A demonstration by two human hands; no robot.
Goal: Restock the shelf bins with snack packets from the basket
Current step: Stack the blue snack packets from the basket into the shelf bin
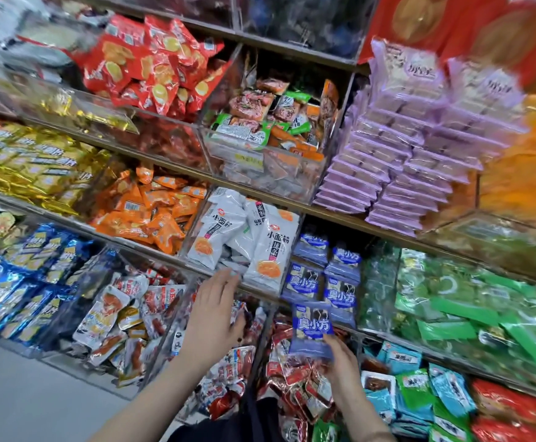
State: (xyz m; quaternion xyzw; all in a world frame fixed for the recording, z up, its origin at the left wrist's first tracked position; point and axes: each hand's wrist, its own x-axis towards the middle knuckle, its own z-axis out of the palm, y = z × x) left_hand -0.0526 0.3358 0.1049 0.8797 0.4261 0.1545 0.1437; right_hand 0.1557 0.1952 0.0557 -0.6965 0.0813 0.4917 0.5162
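Note:
My right hand (343, 368) pinches a blue-purple snack packet (313, 328) by its lower edge and holds it upright just below the bin of matching blue-purple packets (324, 272). My left hand (212, 311) is raised with straight fingers, its fingertips at the lower front of the bin of white packets (244, 237); it holds nothing. The basket is not in view.
Clear acrylic bins line tiered shelves: orange packets (152, 212) left of the white ones, green packets (467, 301) to the right, purple stacks (404, 148) above, red-and-white packets (126, 314) and red packets (298, 378) below. Grey floor (21, 393) lies at lower left.

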